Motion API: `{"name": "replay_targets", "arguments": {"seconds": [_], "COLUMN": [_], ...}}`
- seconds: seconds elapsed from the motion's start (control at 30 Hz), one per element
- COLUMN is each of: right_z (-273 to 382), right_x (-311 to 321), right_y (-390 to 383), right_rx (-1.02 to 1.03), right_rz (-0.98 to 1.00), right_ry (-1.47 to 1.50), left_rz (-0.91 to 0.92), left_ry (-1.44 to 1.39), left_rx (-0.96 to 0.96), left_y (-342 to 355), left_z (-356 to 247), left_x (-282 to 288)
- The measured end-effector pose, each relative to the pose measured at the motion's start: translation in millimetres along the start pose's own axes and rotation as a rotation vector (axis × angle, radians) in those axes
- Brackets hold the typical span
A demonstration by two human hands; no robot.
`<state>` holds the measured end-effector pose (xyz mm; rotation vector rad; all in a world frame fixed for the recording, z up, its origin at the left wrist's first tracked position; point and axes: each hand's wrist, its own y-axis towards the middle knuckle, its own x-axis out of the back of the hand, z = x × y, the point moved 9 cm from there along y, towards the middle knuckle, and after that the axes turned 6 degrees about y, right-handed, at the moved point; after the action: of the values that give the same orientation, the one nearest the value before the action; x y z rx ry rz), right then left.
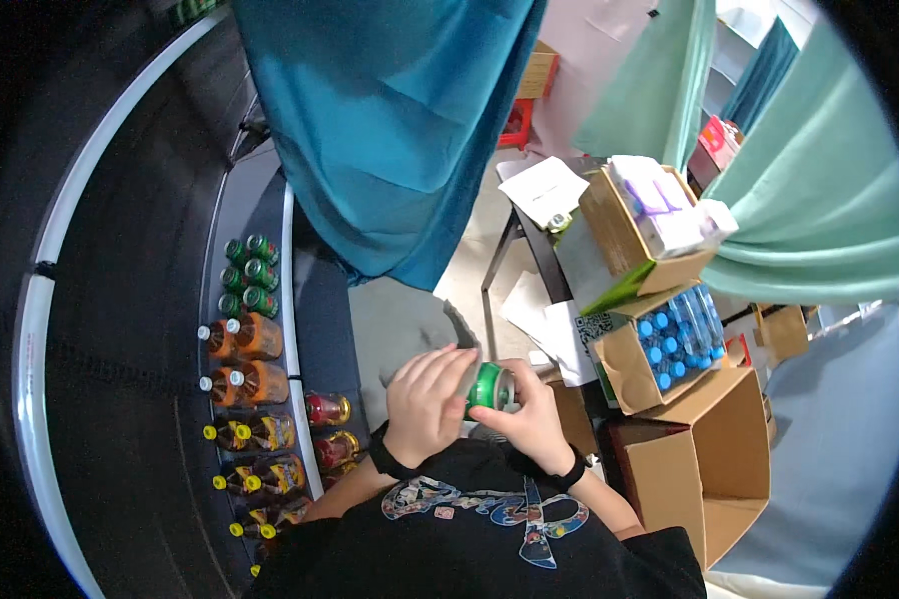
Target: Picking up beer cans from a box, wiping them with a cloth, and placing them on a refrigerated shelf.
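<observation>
In front of my chest a green drink can [484,389] lies tilted on its side between my two hands. My right hand [534,419] is closed around its right part, the thumb along the near side and the metal end showing. My left hand [425,404] is pressed against the can's left part, fingers close together and bent over it. The palm side of that hand and the can's left end are hidden. Both wrists carry black bands.
On the left shelf [253,185] stand several green cans [260,275], orange-drink bottles [260,337] and yellow-capped bottles [270,432]. Red-filled jars [327,409] sit on a lower ledge. To the right are a box of blue-capped bottles [624,369], an open carton [669,464] and tissue packs [659,205]. A blue curtain [390,120] hangs ahead.
</observation>
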<state>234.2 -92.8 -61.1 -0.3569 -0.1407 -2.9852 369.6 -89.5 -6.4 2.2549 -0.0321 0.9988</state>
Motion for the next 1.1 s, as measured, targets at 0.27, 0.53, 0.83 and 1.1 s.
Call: {"name": "replay_targets", "arguments": {"seconds": [0.27, 0.53, 0.83, 1.1], "right_z": [-7.1, -0.7, -21.6, -36.1], "right_x": [-36.2, -50.9, -44.9, -28.0], "right_y": [51.4, 115.9, 203.9, 278.1], "right_rx": [0.068, 0.166, 0.054, 0.174], "right_rz": [0.213, 0.518, 1.066, 0.987], "right_ry": [-0.257, -0.359, -0.015, 0.043], "left_rz": [0.154, 0.262, 0.543, 0.326], "left_ry": [-0.192, -0.91, -1.458, -1.495], "left_rx": [0.191, 0.634, 1.138, 1.161], "left_y": [3.1, -4.1, 10.5, 62.2], "left_z": [42.3, 124.9, 174.9, 209.4], "left_x": [-19.8, -83.6, -166.1, -177.1]}}
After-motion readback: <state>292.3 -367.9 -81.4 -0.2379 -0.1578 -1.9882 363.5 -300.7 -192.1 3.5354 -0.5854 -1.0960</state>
